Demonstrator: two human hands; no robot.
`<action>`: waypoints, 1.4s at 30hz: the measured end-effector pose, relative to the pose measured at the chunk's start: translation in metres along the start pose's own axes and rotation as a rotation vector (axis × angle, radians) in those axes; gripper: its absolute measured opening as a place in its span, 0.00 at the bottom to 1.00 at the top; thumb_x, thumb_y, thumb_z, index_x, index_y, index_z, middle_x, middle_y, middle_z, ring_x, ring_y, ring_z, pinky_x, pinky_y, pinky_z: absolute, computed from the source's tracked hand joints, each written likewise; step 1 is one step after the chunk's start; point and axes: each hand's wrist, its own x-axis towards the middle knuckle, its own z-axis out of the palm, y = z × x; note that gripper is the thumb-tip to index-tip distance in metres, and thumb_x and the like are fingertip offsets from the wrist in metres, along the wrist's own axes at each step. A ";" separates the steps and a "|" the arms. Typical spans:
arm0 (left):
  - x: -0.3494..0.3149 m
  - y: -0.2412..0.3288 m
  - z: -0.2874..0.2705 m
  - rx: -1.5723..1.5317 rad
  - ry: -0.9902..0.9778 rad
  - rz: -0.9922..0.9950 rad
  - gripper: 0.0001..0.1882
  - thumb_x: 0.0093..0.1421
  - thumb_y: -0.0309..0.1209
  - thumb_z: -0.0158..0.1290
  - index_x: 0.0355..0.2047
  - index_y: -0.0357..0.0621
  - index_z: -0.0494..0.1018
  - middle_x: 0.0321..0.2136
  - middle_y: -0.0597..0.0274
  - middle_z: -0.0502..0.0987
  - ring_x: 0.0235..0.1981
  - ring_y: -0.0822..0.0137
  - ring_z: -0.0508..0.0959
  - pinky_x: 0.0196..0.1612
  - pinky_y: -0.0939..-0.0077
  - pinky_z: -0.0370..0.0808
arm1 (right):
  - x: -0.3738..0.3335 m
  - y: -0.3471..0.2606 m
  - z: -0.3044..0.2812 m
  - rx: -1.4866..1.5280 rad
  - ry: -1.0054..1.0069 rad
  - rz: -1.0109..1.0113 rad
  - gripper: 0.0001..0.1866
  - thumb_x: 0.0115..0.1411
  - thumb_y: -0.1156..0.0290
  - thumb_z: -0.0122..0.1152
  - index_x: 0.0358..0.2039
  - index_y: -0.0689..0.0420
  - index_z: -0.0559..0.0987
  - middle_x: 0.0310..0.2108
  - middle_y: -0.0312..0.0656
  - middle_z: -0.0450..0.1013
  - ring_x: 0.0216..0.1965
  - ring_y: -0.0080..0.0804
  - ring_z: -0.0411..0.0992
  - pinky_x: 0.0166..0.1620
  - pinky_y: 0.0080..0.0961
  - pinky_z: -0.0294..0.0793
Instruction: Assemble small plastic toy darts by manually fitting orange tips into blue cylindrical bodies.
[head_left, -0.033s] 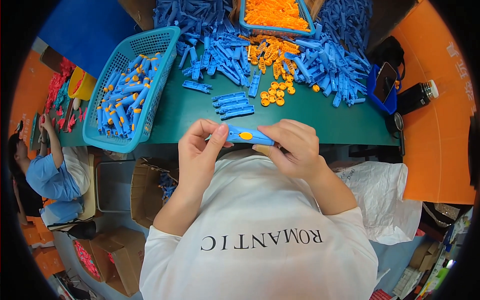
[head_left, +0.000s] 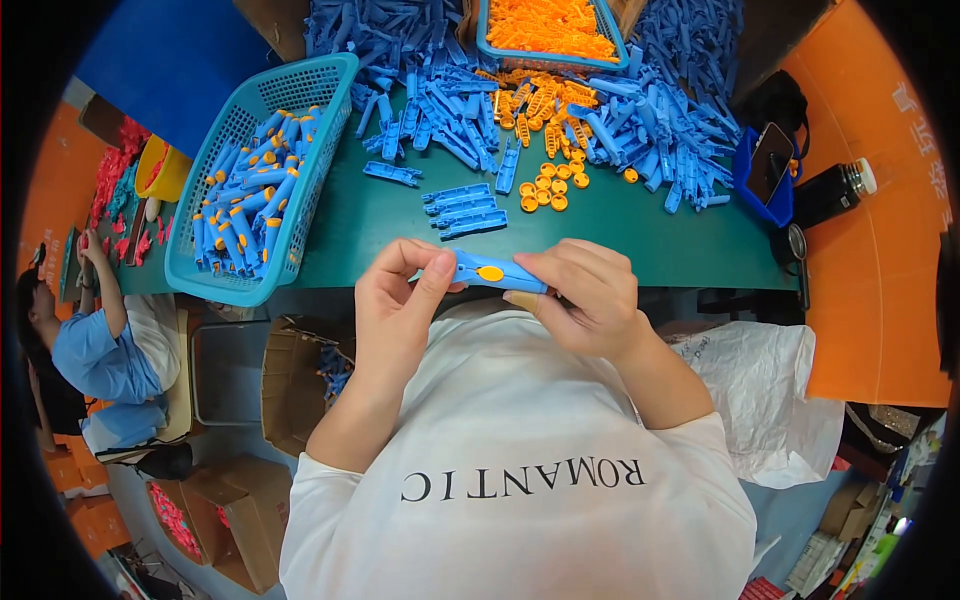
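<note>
Between my two hands, just off the table's near edge, is a blue plastic handle (head_left: 510, 277) with an oval yellow-orange piece (head_left: 489, 273) in its upper face. My left hand (head_left: 405, 287) pinches its left end between thumb and fingers. My right hand (head_left: 582, 290), a tan strip round the thumb, grips the other end. Past my hands, several blue half shells (head_left: 467, 209) lie side by side, hollow side up. Behind them to the right is a cluster of round yellow-orange caps (head_left: 553, 186).
Blue-and-orange handles fill a teal basket (head_left: 330, 150) at left. Loose blue shells (head_left: 655, 130) and orange inserts (head_left: 545, 100) heap at the back, below a basket of orange parts (head_left: 482, 40). Right: a blue bin (head_left: 765, 207) with a phone, and a black bottle (head_left: 828, 195). A co-worker (head_left: 105, 345) sits far left.
</note>
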 end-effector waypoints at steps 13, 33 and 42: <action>0.004 0.008 -0.008 0.618 -0.415 0.970 0.12 0.53 0.28 0.69 0.31 0.39 0.76 0.36 0.49 0.83 0.37 0.54 0.83 0.44 0.59 0.82 | 0.014 -0.024 -0.026 0.602 -0.445 0.466 0.21 0.50 0.77 0.75 0.45 0.66 0.82 0.32 0.45 0.79 0.29 0.27 0.75 0.32 0.23 0.72; -0.012 0.048 -0.004 0.686 -0.644 1.024 0.12 0.50 0.28 0.68 0.33 0.33 0.81 0.33 0.53 0.82 0.32 0.59 0.84 0.40 0.67 0.86 | 0.005 -0.049 -0.022 0.483 -0.244 0.121 0.16 0.46 0.72 0.78 0.34 0.65 0.84 0.25 0.45 0.79 0.23 0.37 0.76 0.26 0.25 0.72; -0.009 0.019 -0.018 0.577 -0.367 0.884 0.15 0.54 0.30 0.68 0.37 0.32 0.79 0.34 0.50 0.81 0.31 0.61 0.83 0.35 0.70 0.84 | -0.002 -0.047 -0.025 0.678 -0.215 0.595 0.16 0.52 0.73 0.73 0.40 0.68 0.83 0.28 0.47 0.80 0.28 0.31 0.78 0.31 0.22 0.75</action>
